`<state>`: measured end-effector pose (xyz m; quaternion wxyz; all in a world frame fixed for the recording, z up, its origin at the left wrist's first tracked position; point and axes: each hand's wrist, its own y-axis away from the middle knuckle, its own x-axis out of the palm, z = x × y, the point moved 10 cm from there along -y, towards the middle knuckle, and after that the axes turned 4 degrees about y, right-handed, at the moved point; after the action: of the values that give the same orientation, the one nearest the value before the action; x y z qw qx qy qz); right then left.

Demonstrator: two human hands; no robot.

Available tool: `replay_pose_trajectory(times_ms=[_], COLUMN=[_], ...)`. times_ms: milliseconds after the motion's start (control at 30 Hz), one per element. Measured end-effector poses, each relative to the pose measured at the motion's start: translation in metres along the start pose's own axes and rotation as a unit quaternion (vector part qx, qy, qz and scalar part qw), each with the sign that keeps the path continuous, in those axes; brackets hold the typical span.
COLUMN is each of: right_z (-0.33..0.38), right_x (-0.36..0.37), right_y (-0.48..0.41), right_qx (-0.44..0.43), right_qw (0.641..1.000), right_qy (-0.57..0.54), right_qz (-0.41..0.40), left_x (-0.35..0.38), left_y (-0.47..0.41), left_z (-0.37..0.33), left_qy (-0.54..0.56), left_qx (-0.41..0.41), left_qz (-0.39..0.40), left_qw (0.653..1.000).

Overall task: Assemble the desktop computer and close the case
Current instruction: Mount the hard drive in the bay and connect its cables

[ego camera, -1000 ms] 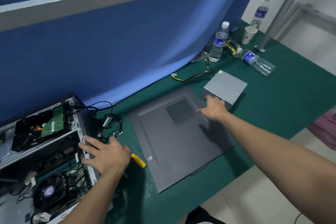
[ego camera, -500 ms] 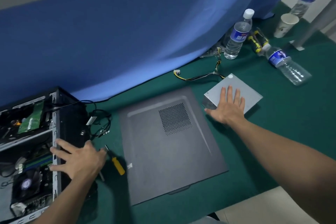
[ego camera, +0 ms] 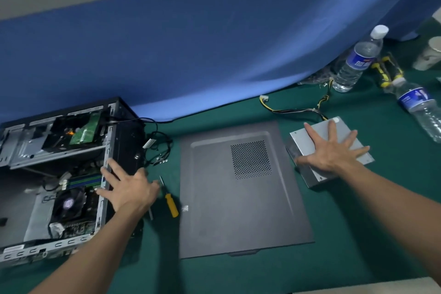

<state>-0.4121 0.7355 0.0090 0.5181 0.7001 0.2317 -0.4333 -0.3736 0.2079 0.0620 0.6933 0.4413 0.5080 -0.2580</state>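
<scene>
Head camera: I see my right hand (ego camera: pixel 334 150) flat on top of the power supply (ego camera: pixel 299 142), fingers splayed wide and straight, palm pressing down, nothing curled round it. The power supply lies just right of the side panel (ego camera: pixel 238 198), near that panel's far right corner, and its yellow-and-black cables (ego camera: pixel 293 110) trail off beyond the panel's far edge. The side panel itself lies flat on the green mat (ego camera: pixel 358 222), vent grille facing up.

My left hand (ego camera: pixel 130 188) is left of the side panel, fingers spread and mostly straight, resting on the open computer case (ego camera: pixel 128 143) along its near metal rim; it holds nothing. The case lies on its side with its interior exposed, and the CPU fan (ego camera: pixel 68 203) shows inside. Between the case and the side panel lies a yellow-handled screwdriver (ego camera: pixel 171 205), with a few screws (ego camera: pixel 162 161) just beyond it.

Far right of the panel, one water bottle (ego camera: pixel 355 62) stands upright and another bottle (ego camera: pixel 422 107) lies on its side.
</scene>
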Motion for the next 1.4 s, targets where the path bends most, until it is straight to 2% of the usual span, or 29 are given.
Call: replay_pose_trajectory(times_ms=[267,467,600,867,1033,1100,1167,1200,1233,1267,1300,1333,1367,1400], right_z=[-0.011,0.005,0.0,0.007,0.048,0.078,0.114,0.134,0.154,0.174,0.193,0.213,0.231,0.249], right_x=[-0.011,0.001,-0.009,-0.047,-0.081,-0.091,-0.096,-0.098,-0.099,-0.1,-0.099,-0.099,-0.098,-0.096], right_y=[0.008,0.01,0.014,0.049,0.095,0.121,0.151,0.167,0.183,0.199,0.214,0.229,0.244,0.259], right_qx=[0.013,0.02,0.038,0.064,0.031,0.008,-0.018,-0.031,-0.043,-0.056,-0.069,-0.082,-0.096,-0.11], right_qw=[0.999,0.999,0.999,0.986,0.973,0.965,0.956,0.953,0.949,0.945,0.94,0.936,0.931,0.927], right_qy=[-0.007,-0.04,-0.016,-0.05,-0.157,-0.199,-0.23,-0.241,-0.252,-0.263,-0.274,-0.285,-0.291,-0.295], right_qz=[-0.041,0.026,-0.034,-0.148,-0.164,-0.172,-0.18,-0.182,-0.186,-0.189,-0.19,-0.192,-0.196,-0.203], left_x=[-0.004,-0.01,-0.015,-0.023,-0.03,-0.037,-0.046,-0.048,-0.049,-0.05,-0.051,-0.058,-0.067,-0.076], left_y=[0.003,0.008,0.013,0.018,0.021,0.03,0.041,0.047,0.055,0.064,0.075,0.082,0.085,0.084], left_z=[0.005,0.005,0.007,0.012,0.009,-0.005,-0.02,-0.025,-0.029,-0.034,-0.039,-0.04,-0.036,-0.028], left_qy=[0.031,0.046,0.054,0.075,0.122,0.162,0.278,0.369,0.47,0.568,0.636,0.672,0.692,0.706], left_qx=[0.035,0.038,0.055,0.078,0.082,0.125,0.172,0.174,0.158,0.132,0.109,0.104,0.11,0.114], left_qz=[-0.02,-0.02,-0.023,-0.029,-0.06,-0.069,-0.034,0.016,0.085,0.168,0.245,0.3,0.326,0.33], left_qw=[0.999,0.998,0.997,0.994,0.987,0.976,0.944,0.913,0.864,0.795,0.724,0.669,0.635,0.616])
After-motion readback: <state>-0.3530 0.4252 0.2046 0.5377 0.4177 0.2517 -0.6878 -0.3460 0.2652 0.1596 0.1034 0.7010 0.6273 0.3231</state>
